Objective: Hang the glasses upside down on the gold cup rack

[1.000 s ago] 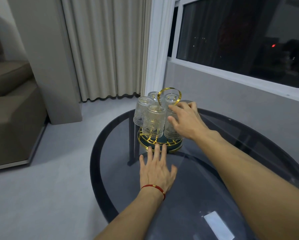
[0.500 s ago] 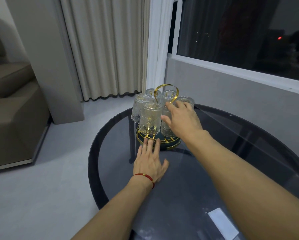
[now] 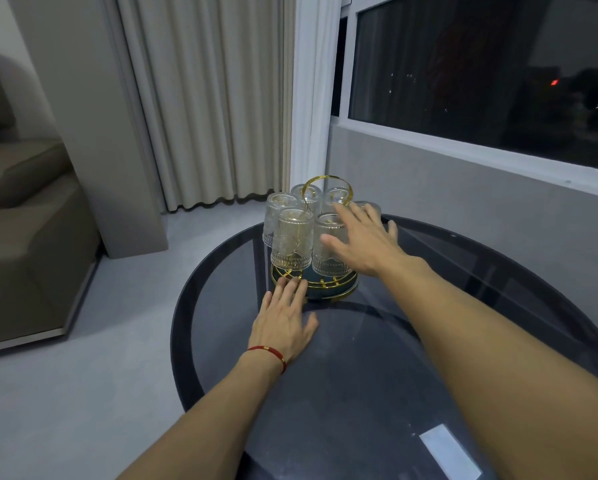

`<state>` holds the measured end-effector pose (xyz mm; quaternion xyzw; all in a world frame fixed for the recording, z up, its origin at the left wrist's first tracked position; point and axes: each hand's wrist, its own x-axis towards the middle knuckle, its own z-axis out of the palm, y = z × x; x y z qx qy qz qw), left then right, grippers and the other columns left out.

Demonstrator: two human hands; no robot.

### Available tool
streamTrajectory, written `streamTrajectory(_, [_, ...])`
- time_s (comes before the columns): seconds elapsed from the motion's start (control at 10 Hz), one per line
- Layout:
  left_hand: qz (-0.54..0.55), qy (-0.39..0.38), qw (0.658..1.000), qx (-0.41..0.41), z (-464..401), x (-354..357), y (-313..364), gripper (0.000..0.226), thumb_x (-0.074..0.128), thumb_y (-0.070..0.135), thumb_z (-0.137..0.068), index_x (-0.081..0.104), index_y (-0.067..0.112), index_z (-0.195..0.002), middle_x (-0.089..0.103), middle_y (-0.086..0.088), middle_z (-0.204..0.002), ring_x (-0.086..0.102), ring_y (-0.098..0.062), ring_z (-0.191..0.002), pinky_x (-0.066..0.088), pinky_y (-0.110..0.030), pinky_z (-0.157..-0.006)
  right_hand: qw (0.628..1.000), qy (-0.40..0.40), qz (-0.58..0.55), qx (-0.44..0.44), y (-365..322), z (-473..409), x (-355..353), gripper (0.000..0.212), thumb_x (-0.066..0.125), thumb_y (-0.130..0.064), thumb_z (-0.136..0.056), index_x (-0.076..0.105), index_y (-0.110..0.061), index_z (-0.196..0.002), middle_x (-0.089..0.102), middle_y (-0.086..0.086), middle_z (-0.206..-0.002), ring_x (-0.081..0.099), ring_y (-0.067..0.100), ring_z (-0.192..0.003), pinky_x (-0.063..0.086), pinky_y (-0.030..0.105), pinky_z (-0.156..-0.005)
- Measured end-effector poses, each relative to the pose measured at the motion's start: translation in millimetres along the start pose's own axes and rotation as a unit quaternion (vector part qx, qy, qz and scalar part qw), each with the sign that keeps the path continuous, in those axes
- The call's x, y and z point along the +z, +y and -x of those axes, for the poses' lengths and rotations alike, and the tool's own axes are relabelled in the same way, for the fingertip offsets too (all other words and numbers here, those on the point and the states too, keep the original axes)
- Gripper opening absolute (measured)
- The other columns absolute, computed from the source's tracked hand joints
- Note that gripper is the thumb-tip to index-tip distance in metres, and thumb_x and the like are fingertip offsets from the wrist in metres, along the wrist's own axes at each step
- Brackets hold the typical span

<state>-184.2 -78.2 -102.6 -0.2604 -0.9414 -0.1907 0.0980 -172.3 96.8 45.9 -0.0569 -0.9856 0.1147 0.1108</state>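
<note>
The gold cup rack point(image 3: 328, 284) with a round ring handle and a dark teal base stands at the far side of the dark glass table point(image 3: 377, 358). Several ribbed clear glasses hang on it upside down; the front left glass point(image 3: 291, 239) and the front right glass point(image 3: 330, 249) face me. My right hand point(image 3: 366, 242) hovers open with fingers spread at the rack's right side, over the front right glass and partly hiding a glass behind it. My left hand point(image 3: 285, 315) lies flat on the table, fingertips touching the rack's base rim.
Beige curtains point(image 3: 204, 98) and a dark window point(image 3: 481, 64) stand behind the table. A brown sofa point(image 3: 20, 230) sits at the left on the grey floor. A pale light reflection point(image 3: 450, 452) shows on the near right table top.
My right hand has lifted off the right-hand glass and opened, fingers spread. My left hand slid forward until its fingertips met the rack's base. The view shifted a little.
</note>
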Motion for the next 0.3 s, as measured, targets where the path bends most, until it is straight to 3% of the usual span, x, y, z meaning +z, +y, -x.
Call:
streamTrajectory(0.1, [0.012,-0.003,1.000,-0.005,10,-9,5,0.065,0.037,0.040,-0.103,0.016,0.022,-0.162,0.015,0.000,-0.172,0.005,-0.022,-0.158,0.010,-0.043,-0.128,0.999,0.022,-0.044,-0.016,7,11,-9,0.073,0.042,-0.055,-0.105,0.013,-0.031,-0.167,0.008,0.003,-0.178,-0.002,0.025,-0.164,0.003,0.064,-0.127])
streamTrajectory(0.2, [0.018,0.015,1.000,0.003,19,-25,17,0.066,0.045,0.033,-0.100,0.021,0.023,-0.161,0.017,-0.001,-0.171,0.009,-0.023,-0.158,0.019,-0.047,-0.126,0.995,0.058,-0.071,-0.028,11,35,-19,0.066,0.045,-0.048,-0.106,0.023,-0.029,-0.165,0.020,0.002,-0.175,0.011,0.025,-0.163,0.014,0.063,-0.125])
streamTrajectory(0.3, [0.053,0.024,0.998,-0.001,29,-45,37,0.064,0.051,0.025,-0.095,0.032,0.023,-0.156,0.028,-0.003,-0.167,0.032,-0.027,-0.149,0.041,-0.050,-0.114,0.989,0.093,-0.104,-0.042,18,70,-29,0.060,0.048,-0.043,-0.106,0.031,-0.030,-0.162,0.033,0.000,-0.169,0.027,0.025,-0.157,0.026,0.060,-0.121])
